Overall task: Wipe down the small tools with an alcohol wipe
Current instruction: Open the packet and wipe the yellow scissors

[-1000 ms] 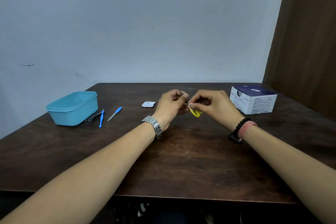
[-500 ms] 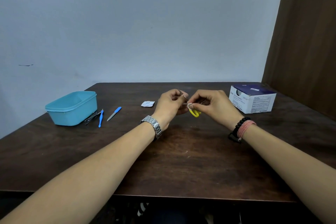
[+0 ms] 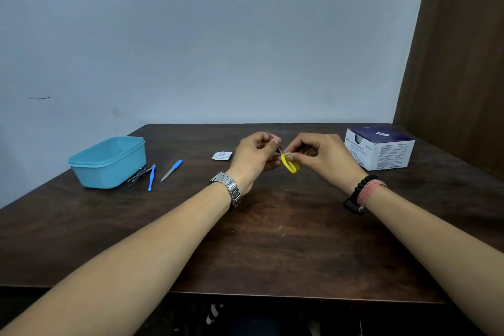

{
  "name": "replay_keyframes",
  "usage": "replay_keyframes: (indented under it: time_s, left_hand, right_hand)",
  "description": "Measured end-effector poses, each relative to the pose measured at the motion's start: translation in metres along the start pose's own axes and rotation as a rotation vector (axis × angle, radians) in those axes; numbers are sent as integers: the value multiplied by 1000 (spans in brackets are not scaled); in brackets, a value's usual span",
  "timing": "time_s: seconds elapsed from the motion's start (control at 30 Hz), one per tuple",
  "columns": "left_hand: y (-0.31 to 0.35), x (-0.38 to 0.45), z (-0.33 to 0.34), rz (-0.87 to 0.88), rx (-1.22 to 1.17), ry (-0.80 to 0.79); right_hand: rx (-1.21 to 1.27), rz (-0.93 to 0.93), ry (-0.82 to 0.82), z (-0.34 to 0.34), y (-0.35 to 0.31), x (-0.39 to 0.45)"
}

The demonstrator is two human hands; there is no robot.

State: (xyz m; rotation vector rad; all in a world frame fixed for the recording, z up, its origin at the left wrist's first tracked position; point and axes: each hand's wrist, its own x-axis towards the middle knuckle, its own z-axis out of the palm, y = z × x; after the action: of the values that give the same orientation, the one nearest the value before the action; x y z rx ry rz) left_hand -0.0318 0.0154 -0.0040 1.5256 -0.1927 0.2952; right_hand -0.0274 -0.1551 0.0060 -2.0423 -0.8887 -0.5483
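Both hands meet above the table (image 3: 272, 240): left hand (image 3: 253, 157) fingers curled, pinching the small yellow-handled scissors (image 3: 289, 162) by the blades, right hand (image 3: 324, 155) pinching a white wipe (image 3: 286, 156) against them.

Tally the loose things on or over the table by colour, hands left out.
Blue: 3, the tub, a small tool and a nail file.
Yellow: 1, the scissors held over the table.
White: 2, the torn wipe packet and the box of wipes.
Bare metal: 1 cluster of tools beside the tub; too small to separate.
Total: 7.
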Motion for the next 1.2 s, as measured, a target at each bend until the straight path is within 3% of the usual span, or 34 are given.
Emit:
replay_keyframes:
  time_s: [0.23, 0.47, 0.73, 0.97, 1.2]
  left_hand:
    - [1, 4, -8, 19, -39, 52]
    - [-2, -4, 3, -23, -18, -130]
    - [0, -1, -4, -38, -78, -54]
    - [0, -8, 3, -139, -177, -241]
    - [-2, -12, 4, -110, -116, -389]
  right_hand:
    - [-2, -42, -61, 4, -3, 0]
    - [-11, -26, 41, 2, 1, 1]
    - [-30, 1, -14, 2, 3, 2]
    - [-16, 39, 88, -1, 6, 3]
    - [-29, 70, 104, -2, 9, 4]
